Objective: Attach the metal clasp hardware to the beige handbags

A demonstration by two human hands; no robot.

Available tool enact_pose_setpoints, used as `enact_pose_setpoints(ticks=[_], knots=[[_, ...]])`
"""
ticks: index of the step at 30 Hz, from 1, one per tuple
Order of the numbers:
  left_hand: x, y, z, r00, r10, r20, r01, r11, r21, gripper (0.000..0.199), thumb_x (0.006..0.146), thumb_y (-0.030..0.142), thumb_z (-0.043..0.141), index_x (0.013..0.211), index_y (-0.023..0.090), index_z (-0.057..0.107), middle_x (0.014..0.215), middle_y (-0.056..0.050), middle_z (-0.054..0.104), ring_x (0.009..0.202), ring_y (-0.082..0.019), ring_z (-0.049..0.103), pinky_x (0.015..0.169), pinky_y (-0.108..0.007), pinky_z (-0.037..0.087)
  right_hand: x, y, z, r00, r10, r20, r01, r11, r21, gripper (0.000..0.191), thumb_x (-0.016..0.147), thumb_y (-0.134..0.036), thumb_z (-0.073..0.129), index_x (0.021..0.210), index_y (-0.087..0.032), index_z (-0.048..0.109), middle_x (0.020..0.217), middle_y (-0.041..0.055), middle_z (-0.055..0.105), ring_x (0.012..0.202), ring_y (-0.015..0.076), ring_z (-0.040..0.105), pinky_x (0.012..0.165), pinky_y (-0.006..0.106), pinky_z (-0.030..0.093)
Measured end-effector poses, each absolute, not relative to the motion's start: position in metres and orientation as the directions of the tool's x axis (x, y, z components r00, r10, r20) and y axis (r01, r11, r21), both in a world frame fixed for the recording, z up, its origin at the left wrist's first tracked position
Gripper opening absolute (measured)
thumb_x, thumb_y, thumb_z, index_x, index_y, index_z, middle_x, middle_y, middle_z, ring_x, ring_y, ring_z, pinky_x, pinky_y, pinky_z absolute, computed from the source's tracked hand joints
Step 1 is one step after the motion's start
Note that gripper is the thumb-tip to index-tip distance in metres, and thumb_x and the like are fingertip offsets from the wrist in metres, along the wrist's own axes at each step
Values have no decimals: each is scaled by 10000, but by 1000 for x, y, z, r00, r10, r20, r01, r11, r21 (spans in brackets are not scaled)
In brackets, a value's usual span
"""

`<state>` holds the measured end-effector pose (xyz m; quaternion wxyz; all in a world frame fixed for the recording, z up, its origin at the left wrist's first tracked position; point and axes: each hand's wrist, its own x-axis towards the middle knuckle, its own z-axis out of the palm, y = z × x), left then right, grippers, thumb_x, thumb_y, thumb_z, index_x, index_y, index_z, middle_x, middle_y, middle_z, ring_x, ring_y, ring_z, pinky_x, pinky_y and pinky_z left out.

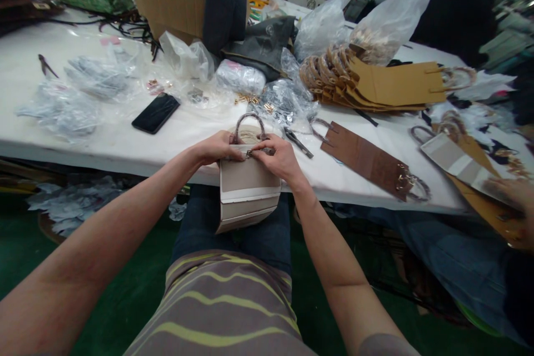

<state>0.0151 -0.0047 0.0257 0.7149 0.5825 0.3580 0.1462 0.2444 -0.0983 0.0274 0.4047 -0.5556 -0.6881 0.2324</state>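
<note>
A beige handbag panel with a white band and a brown rolled handle hangs over the table's front edge above my lap. My left hand is closed on its upper left edge, thumb on the front face. With thumb and fingers together, my right hand pinches a small metal fitting near the handle's base. Fingers partly cover the fitting, so its exact kind is unclear. Just right of my right hand lies a dark hand tool.
A black phone and plastic bags of parts lie to the left. Brown panel and stacked tan panels are on the right. A cardboard box stands behind. A co-worker's blurred hand handles panels at far right.
</note>
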Motion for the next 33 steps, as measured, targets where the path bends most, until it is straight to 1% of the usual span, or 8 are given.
enact_pose_setpoints(ticks=[9, 12, 16, 20, 22, 27, 33], knots=[[16, -6, 29, 707, 625, -331, 192, 282, 940, 391, 549, 187, 950, 914, 132, 821, 871, -70, 794, 732, -191, 680, 609, -259, 516, 249, -94, 27, -128, 958, 255, 605, 279, -746, 85, 948, -229, 815, 970, -271, 885, 1183, 63, 782, 1174, 279, 726, 1098, 477, 573], [16, -6, 30, 705, 631, -324, 191, 271, 943, 379, 548, 185, 943, 903, 136, 818, 863, -70, 794, 739, -197, 683, 608, -258, 516, 251, -93, 27, -134, 960, 245, 587, 276, -761, 79, 966, -271, 809, 975, -270, 887, 1190, 65, 782, 1172, 273, 724, 1098, 464, 573], [16, -6, 29, 704, 634, -321, 202, 255, 946, 348, 574, 200, 950, 886, 132, 811, 855, -75, 785, 726, -190, 671, 625, -270, 517, 255, -91, 27, -166, 961, 222, 546, 277, -790, 91, 974, -305, 810, 978, -272, 894, 1143, 63, 777, 1103, 258, 726, 1056, 457, 588], [15, -5, 26, 698, 633, -335, 212, 264, 941, 361, 579, 208, 962, 899, 134, 812, 858, -68, 780, 718, -187, 665, 640, -278, 522, 258, -90, 27, -195, 957, 215, 488, 285, -825, 95, 977, -292, 802, 989, -274, 895, 1190, 61, 779, 1162, 260, 724, 1093, 460, 579], [15, -4, 25, 695, 632, -342, 221, 265, 939, 366, 578, 209, 965, 904, 134, 816, 857, -66, 780, 715, -188, 665, 626, -275, 513, 257, -90, 29, -192, 959, 210, 499, 280, -820, 97, 969, -271, 799, 985, -262, 894, 1181, 65, 780, 1156, 263, 727, 1084, 457, 581], [15, -4, 25, 695, 632, -342, 227, 257, 939, 346, 588, 205, 962, 894, 132, 818, 860, -75, 780, 718, -192, 669, 628, -279, 517, 254, -91, 32, -154, 965, 213, 579, 263, -771, 97, 942, -243, 804, 964, -258, 898, 1107, 63, 778, 1059, 258, 728, 1011, 453, 610], [15, -3, 23, 698, 627, -346, 226, 266, 937, 358, 582, 207, 961, 905, 130, 827, 874, -85, 791, 728, -201, 682, 617, -279, 516, 249, -96, 32, -109, 953, 282, 542, 295, -787, 79, 906, -241, 841, 944, -267, 905, 1131, 62, 797, 1097, 271, 735, 980, 451, 634]])
